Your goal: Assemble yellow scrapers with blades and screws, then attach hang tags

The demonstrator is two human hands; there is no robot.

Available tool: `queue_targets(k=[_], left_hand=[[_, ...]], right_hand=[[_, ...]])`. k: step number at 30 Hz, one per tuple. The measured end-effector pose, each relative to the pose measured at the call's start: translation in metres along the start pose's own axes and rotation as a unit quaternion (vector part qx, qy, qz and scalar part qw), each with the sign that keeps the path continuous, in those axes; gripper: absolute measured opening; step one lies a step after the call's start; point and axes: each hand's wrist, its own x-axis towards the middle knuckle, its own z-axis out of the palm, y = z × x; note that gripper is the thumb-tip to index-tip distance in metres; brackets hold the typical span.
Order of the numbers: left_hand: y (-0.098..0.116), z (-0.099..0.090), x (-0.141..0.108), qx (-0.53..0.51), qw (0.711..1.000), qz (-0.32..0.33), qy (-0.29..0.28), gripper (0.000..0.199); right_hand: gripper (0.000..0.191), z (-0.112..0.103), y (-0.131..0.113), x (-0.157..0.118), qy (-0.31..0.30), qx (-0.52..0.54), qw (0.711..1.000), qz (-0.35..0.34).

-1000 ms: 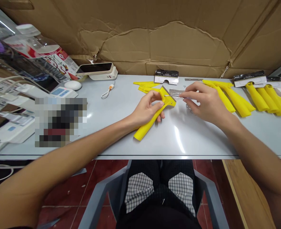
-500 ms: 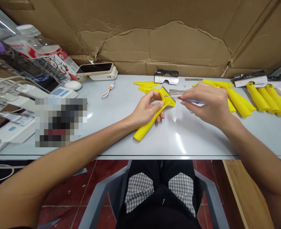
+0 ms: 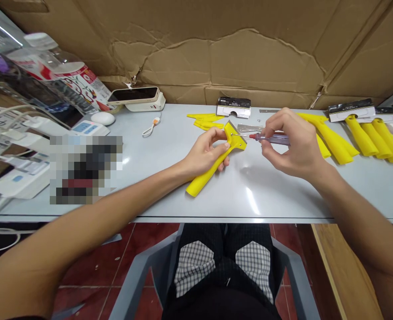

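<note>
- Fingers of the left hand: wrapped around the neck of a yellow scraper, thumb lying along its near face. This grasp matches both earlier views.
- Fingers of the right hand: thumb and fingertips pinching the handle of a screwdriver. The hand now sits farther to the right; a second ago the fingers were close along the shaft, whereas the red collar and clear handle are now exposed.
- Screwdriver shaft: nearly level, its tip appearing to meet the upper screw in the scraper head; a lower screw sits beside it.
- Scraper: raised over the middle of the table, head pointing away from the person, handle slanting back to the lower left; its position is essentially unchanged.
- Just beyond the head: flat metal pieces on the table. Small metal bits seen earlier beneath the right hand are now out of sight.
- Behind the left hand: flat yellow pieces, with a black-and-white box near them.
- Right side: a row of yellow handles, the nearest partly covered by the right hand.
- Left side: a phone on a white device, a white mouse and bottles, unmoved.
</note>
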Motion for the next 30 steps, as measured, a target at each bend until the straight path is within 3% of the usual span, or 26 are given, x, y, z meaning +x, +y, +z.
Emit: queue_targets(k=[4,12,14,18,23,26,30], left_hand=[[-0.002,-0.001,0.001,-0.006,1.000,0.008,0.006,0.035],[-0.003,-0.002,0.001,-0.009,1.000,0.006,-0.005,0.034],[-0.004,-0.002,0.001,-0.013,1.000,0.007,-0.003,0.035],[-0.005,-0.003,0.002,-0.011,1.000,0.005,0.005,0.031],[-0.004,-0.001,0.002,-0.012,1.000,0.007,0.006,0.030],[-0.003,0.000,0.001,-0.007,1.000,0.004,0.001,0.029],[-0.001,0.000,0.001,-0.002,1.000,-0.001,0.012,0.027]], right_hand=[[0.006,0.001,0.002,0.003,0.046,0.017,0.998,-0.034],[0.014,0.002,0.005,0.006,0.042,0.021,0.997,-0.060],[0.008,0.002,0.006,0.005,0.032,0.027,0.998,-0.050],[0.016,0.000,0.008,0.003,0.006,0.024,1.000,-0.013],[0.004,0.001,0.011,0.005,0.055,0.025,0.998,-0.003],[0.011,0.000,0.013,0.005,0.067,-0.013,0.998,0.007],[0.008,-0.004,0.013,0.004,-0.005,-0.030,0.999,0.032]])
